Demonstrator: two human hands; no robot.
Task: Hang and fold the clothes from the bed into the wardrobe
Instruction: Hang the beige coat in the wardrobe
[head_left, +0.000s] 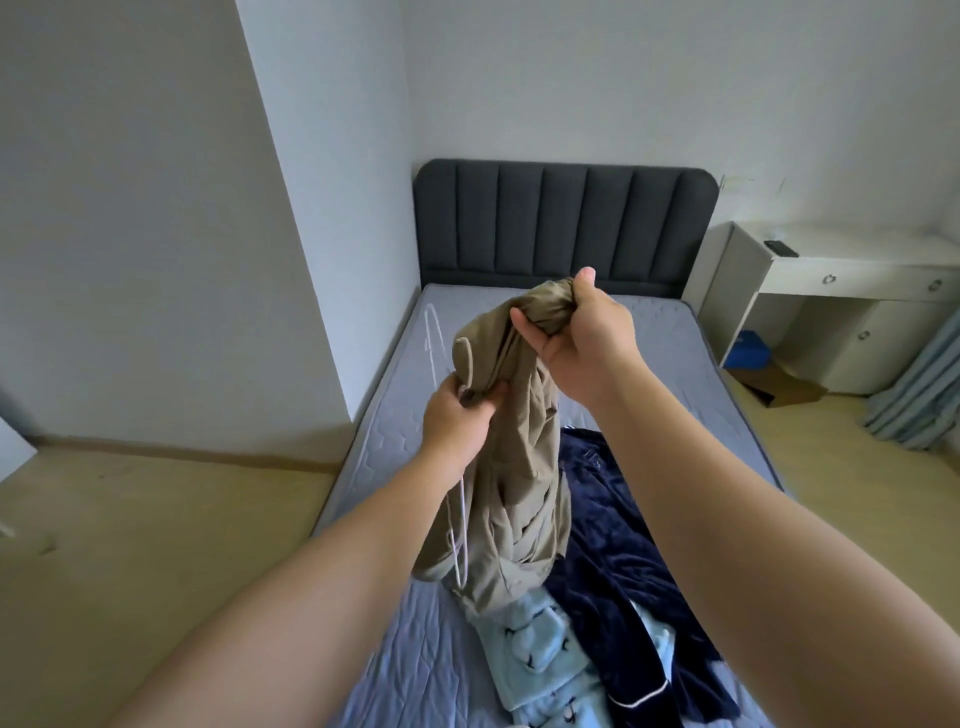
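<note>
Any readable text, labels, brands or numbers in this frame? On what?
None readable.
Tan garment: no label showing.
Light blue garment: small dark motifs, not letters.
Dark object on the desk: too small to read.

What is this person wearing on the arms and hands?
Nothing at all. The left forearm and right forearm are bare to the picture's edge: no sleeves or cuffs show. The left hand and right hand wear no gloves, and no watch, bracelet or ring is visible.
</note>
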